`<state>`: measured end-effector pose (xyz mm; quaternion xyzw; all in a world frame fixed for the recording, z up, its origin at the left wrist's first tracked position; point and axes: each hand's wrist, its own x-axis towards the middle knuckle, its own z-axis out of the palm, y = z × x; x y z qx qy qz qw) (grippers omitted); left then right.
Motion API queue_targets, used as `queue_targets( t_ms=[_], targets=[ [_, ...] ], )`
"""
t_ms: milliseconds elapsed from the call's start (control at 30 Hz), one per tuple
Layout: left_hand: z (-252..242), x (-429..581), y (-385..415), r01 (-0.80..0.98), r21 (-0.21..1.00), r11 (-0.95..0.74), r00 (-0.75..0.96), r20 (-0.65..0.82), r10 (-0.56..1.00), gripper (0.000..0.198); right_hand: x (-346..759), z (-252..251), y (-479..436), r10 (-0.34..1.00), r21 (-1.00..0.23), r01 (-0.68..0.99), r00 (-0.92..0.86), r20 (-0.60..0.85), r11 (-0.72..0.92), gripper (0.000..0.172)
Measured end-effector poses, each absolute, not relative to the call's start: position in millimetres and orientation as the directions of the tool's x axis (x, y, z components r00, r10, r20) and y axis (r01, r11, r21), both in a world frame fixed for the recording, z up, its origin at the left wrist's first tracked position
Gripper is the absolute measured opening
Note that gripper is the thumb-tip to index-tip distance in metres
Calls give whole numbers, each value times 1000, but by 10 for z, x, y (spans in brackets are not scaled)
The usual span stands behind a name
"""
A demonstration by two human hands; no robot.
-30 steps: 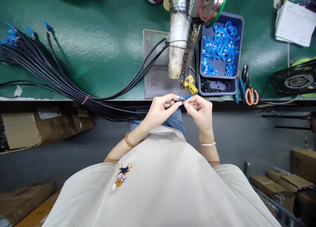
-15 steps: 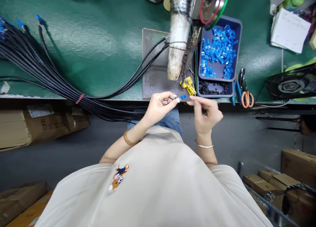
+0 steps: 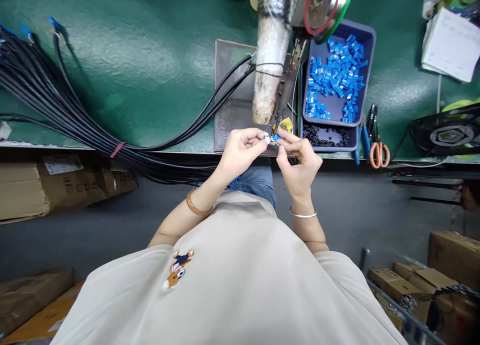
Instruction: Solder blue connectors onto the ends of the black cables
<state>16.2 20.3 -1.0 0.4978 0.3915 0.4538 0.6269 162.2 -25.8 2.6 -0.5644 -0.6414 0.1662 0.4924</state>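
Observation:
My left hand is closed, thumb and forefinger pinching the end of a black cable whose pale stripped wires show at the fingertips. A small blue connector sits at the tip of those wires. My right hand meets it from the other side, its fingers closed on the connector and partly covering it. A thin light wire runs between the two hands; where it ends is hidden. Just behind the fingers lies a yellow tool, partly covered by my right hand.
A wrapped nozzle hangs over a dark board. To the right stand a bin of blue connectors, a bin of small black parts, orange-handled scissors and a black fan. A tied bundle of black cables runs along the left.
My right hand has moved left and slightly up, from apart to touching the blue connector. My left hand has risen slightly with the cable end.

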Motion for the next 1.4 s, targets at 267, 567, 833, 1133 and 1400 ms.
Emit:
queue_targets(
  t_ms=[267, 567, 833, 1133, 1400],
  targets=[
    [-27, 175, 237, -210, 974, 83, 261, -26, 965, 14, 1631, 65, -206, 896, -795, 524, 122, 426, 306, 10],
    [22, 170, 244, -192, 979, 63, 262, -11, 965, 13, 1627, 94, -189, 871, -773, 519, 104, 480, 364, 11],
    [-24, 163, 222, -119, 988, 96, 286, -58, 957, 18, 1649, 69, -182, 880, -753, 573, 111, 463, 323, 10],
    [85, 157, 245, -175, 978, 115, 293, -60, 954, 16, 1638, 148, -193, 876, -746, 563, 76, 476, 356, 12],
    [44, 151, 249, -177, 973, 148, 332, -82, 940, 17, 1651, 112, -185, 890, -741, 593, 88, 448, 315, 12]
  ],
)
